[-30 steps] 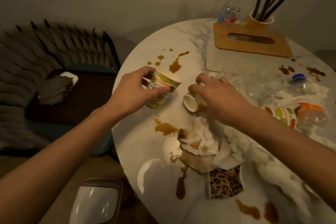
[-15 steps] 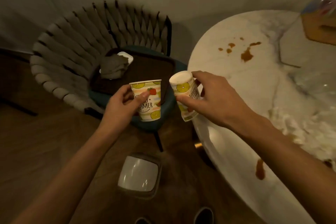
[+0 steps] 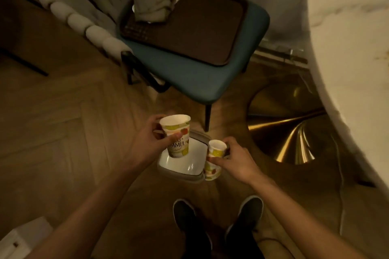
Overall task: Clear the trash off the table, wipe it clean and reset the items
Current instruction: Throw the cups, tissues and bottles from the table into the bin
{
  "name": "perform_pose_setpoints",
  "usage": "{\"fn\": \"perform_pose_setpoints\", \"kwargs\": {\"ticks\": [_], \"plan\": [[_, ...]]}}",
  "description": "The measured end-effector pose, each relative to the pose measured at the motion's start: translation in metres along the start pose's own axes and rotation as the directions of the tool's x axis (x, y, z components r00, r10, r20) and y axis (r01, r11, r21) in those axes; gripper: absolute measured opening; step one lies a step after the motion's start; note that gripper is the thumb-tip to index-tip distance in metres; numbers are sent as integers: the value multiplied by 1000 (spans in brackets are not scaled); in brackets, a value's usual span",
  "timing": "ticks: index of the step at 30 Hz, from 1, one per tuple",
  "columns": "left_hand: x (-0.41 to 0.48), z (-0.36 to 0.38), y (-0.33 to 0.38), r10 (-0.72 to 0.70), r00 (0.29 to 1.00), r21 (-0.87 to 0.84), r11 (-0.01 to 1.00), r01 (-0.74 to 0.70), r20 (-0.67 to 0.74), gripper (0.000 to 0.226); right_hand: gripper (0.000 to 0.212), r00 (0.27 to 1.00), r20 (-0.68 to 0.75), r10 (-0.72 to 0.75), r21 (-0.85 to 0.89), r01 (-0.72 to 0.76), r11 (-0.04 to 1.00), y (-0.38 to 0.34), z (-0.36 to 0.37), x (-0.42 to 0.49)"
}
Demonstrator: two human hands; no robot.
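My left hand [image 3: 147, 143] grips a fruit-printed paper cup [image 3: 176, 134], held upright over the white lid of a small trash bin [image 3: 183, 164] on the floor. A second paper cup of the same print [image 3: 214, 157] is in my right hand [image 3: 235, 160], beside the bin's right edge. Only the rim of the marble table [image 3: 347, 48] shows, at the right; its top is out of view.
A teal chair [image 3: 210, 78] behind the bin carries a brown tray [image 3: 200, 27] with a grey cloth [image 3: 155, 6] on a white dish. The table's gold base [image 3: 290, 128] spreads over the wooden floor to the right. My shoes [image 3: 216, 221] stand just below the bin.
Both hands lifted the cups off the table and carried them down to the floor bin. My view swung from the tabletop to the floor.
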State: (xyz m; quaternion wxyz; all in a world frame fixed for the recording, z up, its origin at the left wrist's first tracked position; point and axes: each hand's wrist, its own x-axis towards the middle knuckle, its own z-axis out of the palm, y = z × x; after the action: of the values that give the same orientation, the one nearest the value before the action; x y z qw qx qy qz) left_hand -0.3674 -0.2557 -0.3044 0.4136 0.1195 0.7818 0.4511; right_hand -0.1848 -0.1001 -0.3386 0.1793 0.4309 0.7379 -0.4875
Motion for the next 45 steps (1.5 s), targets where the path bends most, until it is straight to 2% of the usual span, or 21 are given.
{"fn": "perform_pose_setpoints", "kwargs": {"ticks": [6,9,13,15,17,19,20,22,24,25,26,29,31,33,36,38,41,45], "plan": [[27,30,-63,-102,995,16,995,101,24,55,61,995,-33,98,87,-95,992,53,63,64],[36,36,-84,-94,995,56,994,93,20,54,67,993,-71,89,29,-87,996,70,92,94],[42,34,-101,-94,995,146,985,91,17,60,64,994,-74,78,11,-77,997,83,122,119],[45,35,-108,-77,997,206,976,68,32,61,68,995,-22,99,-40,-100,994,84,134,129],[47,40,-112,-44,997,268,963,23,70,65,71,986,88,139,-79,-132,988,84,142,135],[47,48,-113,-12,996,291,957,-14,90,65,52,971,140,191,-68,-183,981,83,141,135],[46,53,-114,-10,996,296,955,-18,93,63,39,967,126,221,-2,-222,975,82,137,131],[45,60,-115,-26,994,292,956,-6,103,61,21,959,80,271,282,-282,917,79,124,119],[44,67,-119,-63,990,303,953,23,124,60,26,960,82,269,589,-265,764,76,107,102],[44,71,-121,-85,988,296,954,43,131,60,28,970,101,223,669,-232,706,76,98,93],[44,74,-124,-108,985,281,958,66,138,59,31,981,123,153,690,-195,697,78,91,85],[47,86,-129,-195,968,194,967,163,160,63,48,982,190,0,519,-101,849,85,83,68],[51,91,-131,-294,938,126,954,274,185,69,53,989,145,19,408,-77,910,89,86,65],[54,92,-136,-336,924,133,940,315,181,70,54,995,55,79,307,-92,947,96,91,68],[55,87,-138,-294,943,209,943,259,156,51,52,988,25,154,158,-156,975,106,105,87],[52,83,-138,-284,943,213,946,246,175,34,55,988,14,154,-8,-154,988,103,120,104],[47,75,-140,-278,939,232,945,230,202,19,57,979,-41,198,-278,-201,939,90,138,125],[36,70,-136,-236,952,213,958,194,195,16,39,977,-14,213,-258,-209,943,73,141,125]]}}
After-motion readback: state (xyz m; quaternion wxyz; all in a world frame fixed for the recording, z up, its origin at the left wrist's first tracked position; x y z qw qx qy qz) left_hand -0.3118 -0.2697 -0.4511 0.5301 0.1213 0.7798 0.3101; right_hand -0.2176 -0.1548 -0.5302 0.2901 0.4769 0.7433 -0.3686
